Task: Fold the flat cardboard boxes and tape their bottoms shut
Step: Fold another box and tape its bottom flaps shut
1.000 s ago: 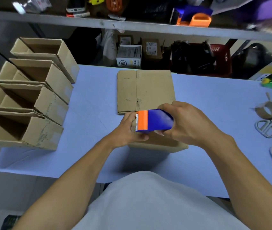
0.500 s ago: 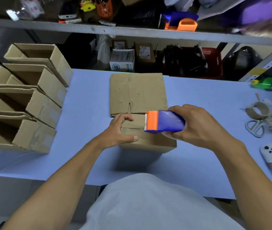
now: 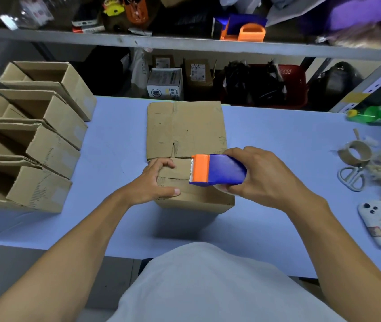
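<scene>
A folded cardboard box [image 3: 198, 197] stands upside down on the blue table [image 3: 115, 147], its bottom flaps closed and facing up. My left hand [image 3: 155, 182] grips the box's left end, fingers curled over the flaps and thumb along the near side. My right hand [image 3: 263, 175] holds a blue tape dispenser [image 3: 217, 170] with an orange toothed front, over the right half of the box. A stack of flat cardboard boxes [image 3: 186, 131] lies just behind.
Several folded open boxes [image 3: 43, 145] sit in a row at the left edge. At the right lie an empty tape core [image 3: 355, 153], scissors [image 3: 352, 176], a white cutter [image 3: 372, 216] and crumpled tape. A green bottle [image 3: 376, 113] lies far right. Cluttered shelves stand behind.
My right hand has drawn the dispenser rightward along the box top, away from my left hand. My left hand stays gripping the box's left end.
</scene>
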